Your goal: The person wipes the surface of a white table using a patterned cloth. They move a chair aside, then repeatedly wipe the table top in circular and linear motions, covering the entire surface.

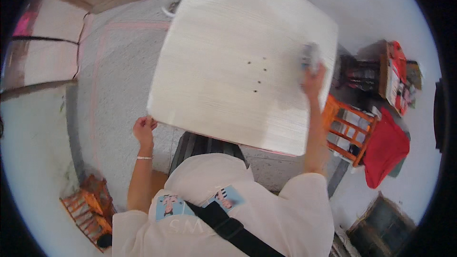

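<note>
Right hand (pixel 313 80): closed around a small grey bundle (pixel 310 53) (too blurred to say whether cloth or something firmer). Bundle sits over the right part of the pale tabletop (pixel 209 43), near its right edge; touching or just above, cannot tell. Right forearm reaches up across the near right part of the board.

Left hand (pixel 144 127): fingers bent in, narrow, at the near left corner of the same tabletop. Whether they pinch the edge, cannot tell. A light bracelet (pixel 144 157) circles the wrist.

Tabletop: wood-grained, rounded corners, slightly askew before the person. Several small dark spots (pixel 259 82) lie left of the bundle, loosely grouped.

Near side: pale shirt (pixel 285 209) with blue picture patches, black strap (pixel 228 226) slung across it.

Farther out: grey floor (pixel 126 66) with a pink line; a white bowl (pixel 166 11) partly behind the tabletop's far left edge. To the right, an orange wooden chair (pixel 346 133), red cloth (pixel 386 150) just beside it. Lower left, more orange wooden furniture (pixel 90 209) (chair-like, bent by the lens).
</note>
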A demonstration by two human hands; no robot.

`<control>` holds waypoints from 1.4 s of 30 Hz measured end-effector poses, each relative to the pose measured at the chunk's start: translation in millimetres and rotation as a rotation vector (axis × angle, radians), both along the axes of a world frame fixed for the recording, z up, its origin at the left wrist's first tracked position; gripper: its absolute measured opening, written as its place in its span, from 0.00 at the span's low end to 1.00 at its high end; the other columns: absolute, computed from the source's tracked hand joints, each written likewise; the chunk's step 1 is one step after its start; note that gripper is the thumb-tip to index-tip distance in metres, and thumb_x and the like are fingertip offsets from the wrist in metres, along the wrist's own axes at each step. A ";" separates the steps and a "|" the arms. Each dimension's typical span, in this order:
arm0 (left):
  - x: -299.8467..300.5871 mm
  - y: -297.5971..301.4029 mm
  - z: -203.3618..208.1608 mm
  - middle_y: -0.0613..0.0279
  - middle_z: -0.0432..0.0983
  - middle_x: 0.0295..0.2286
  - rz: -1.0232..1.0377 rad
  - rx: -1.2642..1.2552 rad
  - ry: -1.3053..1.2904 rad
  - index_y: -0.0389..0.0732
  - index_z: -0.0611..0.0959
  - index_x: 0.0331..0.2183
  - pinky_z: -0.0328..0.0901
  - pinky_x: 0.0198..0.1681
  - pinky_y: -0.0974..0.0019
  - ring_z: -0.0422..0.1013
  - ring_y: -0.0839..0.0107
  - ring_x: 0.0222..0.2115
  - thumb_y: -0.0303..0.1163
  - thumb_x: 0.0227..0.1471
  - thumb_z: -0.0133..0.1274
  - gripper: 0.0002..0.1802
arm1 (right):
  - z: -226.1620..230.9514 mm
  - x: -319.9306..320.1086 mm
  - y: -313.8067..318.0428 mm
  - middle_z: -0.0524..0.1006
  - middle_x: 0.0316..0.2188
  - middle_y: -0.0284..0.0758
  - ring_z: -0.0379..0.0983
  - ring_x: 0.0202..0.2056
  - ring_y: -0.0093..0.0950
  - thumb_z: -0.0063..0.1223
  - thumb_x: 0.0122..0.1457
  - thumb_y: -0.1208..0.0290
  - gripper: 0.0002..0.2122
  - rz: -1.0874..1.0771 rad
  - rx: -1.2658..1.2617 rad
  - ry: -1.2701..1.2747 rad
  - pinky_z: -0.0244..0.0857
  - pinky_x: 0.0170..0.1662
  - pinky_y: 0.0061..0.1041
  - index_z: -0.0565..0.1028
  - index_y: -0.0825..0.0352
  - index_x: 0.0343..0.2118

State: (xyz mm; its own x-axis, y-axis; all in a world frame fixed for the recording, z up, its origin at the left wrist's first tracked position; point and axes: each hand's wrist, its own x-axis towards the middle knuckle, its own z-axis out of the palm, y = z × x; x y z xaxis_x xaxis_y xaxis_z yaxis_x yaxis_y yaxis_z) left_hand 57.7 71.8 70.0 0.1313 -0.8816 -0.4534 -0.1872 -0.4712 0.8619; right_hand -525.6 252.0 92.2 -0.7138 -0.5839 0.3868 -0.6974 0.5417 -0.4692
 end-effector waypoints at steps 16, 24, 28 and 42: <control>-110.0 -40.3 39.9 0.62 0.74 0.31 -0.503 -0.476 -0.060 0.35 0.76 0.38 0.67 0.42 0.72 0.70 0.76 0.33 0.29 0.60 0.45 0.09 | 20.0 109.7 -80.3 0.61 0.57 0.38 0.60 0.54 0.42 0.57 0.49 0.73 0.32 0.509 0.446 -0.314 0.63 0.52 0.40 0.62 0.44 0.58; -161.3 -96.4 39.1 0.60 0.73 0.41 -0.625 -0.409 0.136 0.34 0.75 0.43 0.61 0.53 0.68 0.68 0.72 0.45 0.32 0.63 0.40 0.14 | 46.5 96.3 17.7 0.66 0.50 0.44 0.62 0.53 0.41 0.54 0.49 0.80 0.29 0.186 0.082 -0.329 0.56 0.56 0.33 0.64 0.63 0.57; -164.0 -129.1 30.6 0.59 0.72 0.44 -0.628 -0.410 0.193 0.34 0.74 0.46 0.57 0.56 0.66 0.65 0.71 0.48 0.35 0.63 0.39 0.17 | 5.1 139.8 72.5 0.65 0.51 0.46 0.61 0.53 0.46 0.55 0.50 0.76 0.30 -0.273 0.265 -0.194 0.58 0.53 0.39 0.60 0.64 0.59; -160.1 -223.7 -2.6 0.59 0.65 0.52 -0.912 -0.180 0.490 0.36 0.69 0.52 0.50 0.61 0.64 0.59 0.70 0.54 0.41 0.64 0.36 0.22 | -5.2 271.8 -217.9 0.60 0.53 0.51 0.63 0.49 0.49 0.53 0.55 0.68 0.28 -0.517 0.124 -0.216 0.62 0.49 0.44 0.58 0.59 0.60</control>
